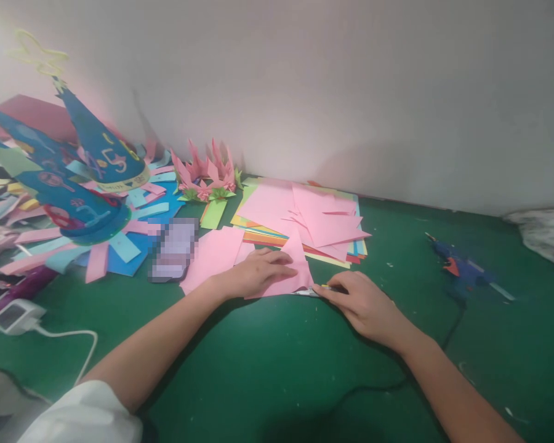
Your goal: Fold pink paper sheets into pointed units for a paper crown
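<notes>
My left hand (pixel 258 272) lies flat with its fingers stretched out, pressing on a folded pink paper sheet (pixel 300 264) on the green table. In my right hand (pixel 367 304) is a slim utility knife (pixel 309 292) with a silver front and a bit of yellow; the fingers hide most of it. The knife's tip touches the lower right edge of the sheet. Another pink sheet (pixel 210 255) lies to the left, partly beneath my left hand and wrist.
Behind my hands is a stack of coloured paper (pixel 268 209). A phone (pixel 173 249), a pink paper crown (pixel 205 175) and blue cone hats (pixel 96 144) stand or lie leftward. At right rests a blue glue gun (pixel 466 267) with its cord. A white charger (pixel 18 317) sits at left.
</notes>
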`<state>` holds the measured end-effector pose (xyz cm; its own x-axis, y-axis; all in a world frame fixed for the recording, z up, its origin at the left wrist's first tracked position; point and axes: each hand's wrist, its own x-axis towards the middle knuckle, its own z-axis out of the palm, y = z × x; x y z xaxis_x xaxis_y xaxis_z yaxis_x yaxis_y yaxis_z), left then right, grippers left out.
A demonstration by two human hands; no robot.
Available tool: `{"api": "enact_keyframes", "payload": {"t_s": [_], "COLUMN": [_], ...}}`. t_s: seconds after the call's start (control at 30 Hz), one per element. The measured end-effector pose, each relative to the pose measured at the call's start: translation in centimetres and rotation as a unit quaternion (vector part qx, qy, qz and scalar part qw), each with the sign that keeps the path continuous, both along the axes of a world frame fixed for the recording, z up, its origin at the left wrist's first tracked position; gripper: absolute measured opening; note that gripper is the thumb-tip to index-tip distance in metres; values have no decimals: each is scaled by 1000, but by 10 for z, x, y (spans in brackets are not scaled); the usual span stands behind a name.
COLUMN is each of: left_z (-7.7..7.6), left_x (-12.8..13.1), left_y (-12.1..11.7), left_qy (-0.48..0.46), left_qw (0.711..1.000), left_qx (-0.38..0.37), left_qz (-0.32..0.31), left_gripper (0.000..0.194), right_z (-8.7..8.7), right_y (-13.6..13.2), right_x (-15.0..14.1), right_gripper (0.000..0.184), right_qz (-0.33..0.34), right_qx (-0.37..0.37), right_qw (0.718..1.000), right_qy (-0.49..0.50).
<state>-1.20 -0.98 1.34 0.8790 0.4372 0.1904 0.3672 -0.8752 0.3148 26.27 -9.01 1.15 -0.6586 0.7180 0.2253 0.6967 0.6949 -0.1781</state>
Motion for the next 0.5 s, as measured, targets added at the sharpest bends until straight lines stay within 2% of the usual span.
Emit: {"api": "enact_keyframes", "payload": {"t_s": [0.5], "left_z": [0], "left_x": [0], "left_y": [1], "left_qy": [-9], "left_qw": [999], "left_qx": [-31], "left_qz": [5], "left_gripper": [37], "right_z": [6], "right_y": [-5], "right_x": [-27], "right_gripper": [40], "right_qz": [12], "right_qx": [6], "right_qw": [1000], "right_qy": [-18]}}
